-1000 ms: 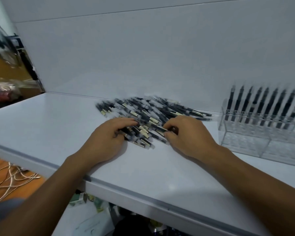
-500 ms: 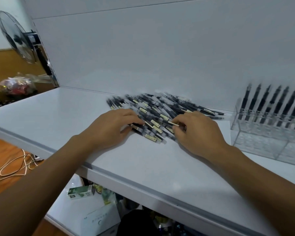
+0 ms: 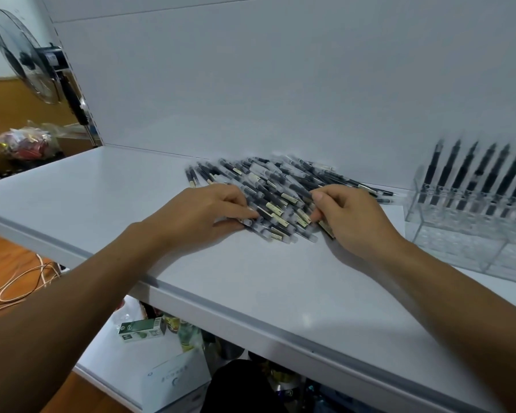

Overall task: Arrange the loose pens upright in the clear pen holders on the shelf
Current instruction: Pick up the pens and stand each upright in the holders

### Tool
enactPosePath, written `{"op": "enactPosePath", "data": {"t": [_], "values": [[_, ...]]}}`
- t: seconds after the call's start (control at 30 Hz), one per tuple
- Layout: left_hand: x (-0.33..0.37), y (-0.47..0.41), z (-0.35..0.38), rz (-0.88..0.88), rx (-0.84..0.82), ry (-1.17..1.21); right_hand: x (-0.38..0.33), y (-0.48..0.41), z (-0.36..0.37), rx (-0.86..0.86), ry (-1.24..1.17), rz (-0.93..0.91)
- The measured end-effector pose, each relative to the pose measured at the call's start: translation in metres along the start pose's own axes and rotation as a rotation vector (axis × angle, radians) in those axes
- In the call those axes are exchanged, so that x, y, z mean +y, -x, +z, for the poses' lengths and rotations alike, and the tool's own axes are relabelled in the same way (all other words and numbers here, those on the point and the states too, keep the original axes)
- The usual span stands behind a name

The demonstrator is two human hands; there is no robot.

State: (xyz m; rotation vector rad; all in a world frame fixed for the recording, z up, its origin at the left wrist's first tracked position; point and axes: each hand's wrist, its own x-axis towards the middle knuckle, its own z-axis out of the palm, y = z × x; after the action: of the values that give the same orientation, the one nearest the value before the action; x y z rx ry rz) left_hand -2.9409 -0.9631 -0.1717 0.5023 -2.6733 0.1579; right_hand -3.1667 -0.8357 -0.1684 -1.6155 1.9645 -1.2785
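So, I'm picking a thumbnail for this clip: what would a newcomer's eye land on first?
The heap of loose pens lying flat in the middle of the white shelf, with the left hand and right hand resting on its near edge. Then the clear pen holder at the right, with a row of dark pens standing in it.

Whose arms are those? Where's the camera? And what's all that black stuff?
There is no robot here: those are a person's own two arms. The camera sits on their head and looks down, so you see what they see. The black things are pens, a loose heap lying flat on the white shelf. The left hand and right hand both rest on the heap's near edge, fingers among the pens. I cannot tell whether they grip any. On the right stands a clear pen holder with a row of upright pens in it. A fan stands far left.
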Motion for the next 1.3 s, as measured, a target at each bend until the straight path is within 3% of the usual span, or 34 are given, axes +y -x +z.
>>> {"op": "enactPosePath", "data": {"t": [0.17,0.3,0.5,0.83,1.17,1.3], "values": [[0.008,-0.003,0.002,-0.023,0.092,0.138,0.0,0.0,-0.001,-0.069,-0.416,0.164],[0.016,-0.014,-0.005,-0.02,0.187,0.386,-0.008,0.005,-0.002,-0.072,-0.616,0.201],[0.046,-0.036,-0.016,-0.181,0.3,0.833,-0.014,0.005,-0.016,0.013,-0.363,0.069],[0.11,-0.108,-0.015,-0.205,0.42,1.328,-0.007,0.012,-0.099,0.16,-0.139,-0.068],[0.171,-0.174,0.02,-0.238,0.324,1.474,0.057,0.025,-0.213,0.34,0.127,-0.02],[0.183,-0.191,0.033,-0.263,0.344,1.491,0.084,0.028,-0.241,0.462,0.096,0.026]]}}
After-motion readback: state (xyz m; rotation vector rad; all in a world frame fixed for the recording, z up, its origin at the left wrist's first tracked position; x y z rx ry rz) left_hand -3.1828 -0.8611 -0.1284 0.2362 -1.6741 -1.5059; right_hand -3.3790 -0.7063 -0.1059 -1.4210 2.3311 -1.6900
